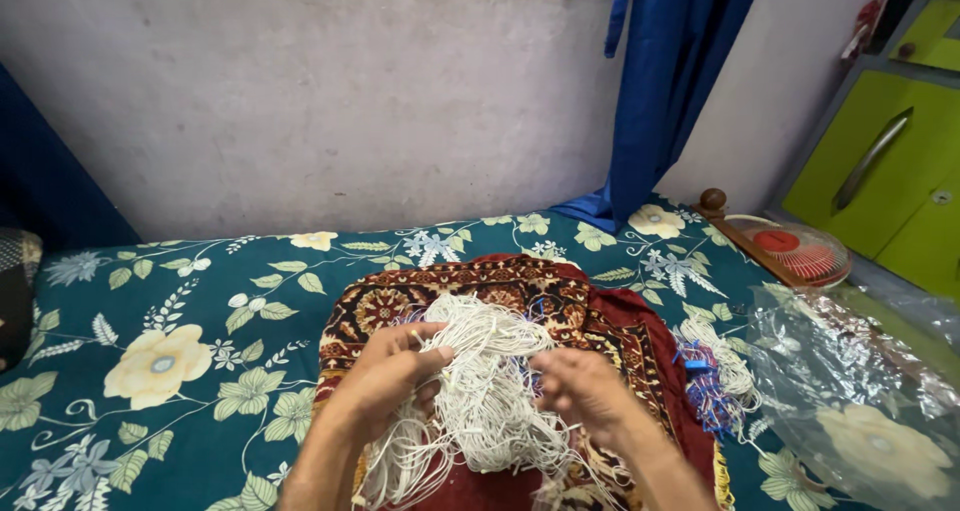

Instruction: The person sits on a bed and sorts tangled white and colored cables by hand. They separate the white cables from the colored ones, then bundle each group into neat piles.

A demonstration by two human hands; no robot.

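Note:
A tangled bundle of thin white cords (pixel 485 391) lies on a red patterned mat (pixel 590 316) spread over a bed. My left hand (pixel 385 376) grips the left side of the bundle, fingers curled into the cords. My right hand (pixel 580 386) pinches cords at the bundle's right side. Loose ends trail toward me between my forearms.
A smaller pile of white and blue cords (pixel 712 371) lies right of the mat. A clear plastic bag (pixel 850 381) lies at the right. The floral teal bedsheet (pixel 180 321) stretches left. A blue curtain (pixel 665 91) hangs at the wall; a small fan (pixel 795 251) and green cabinet (pixel 890 171) stand right.

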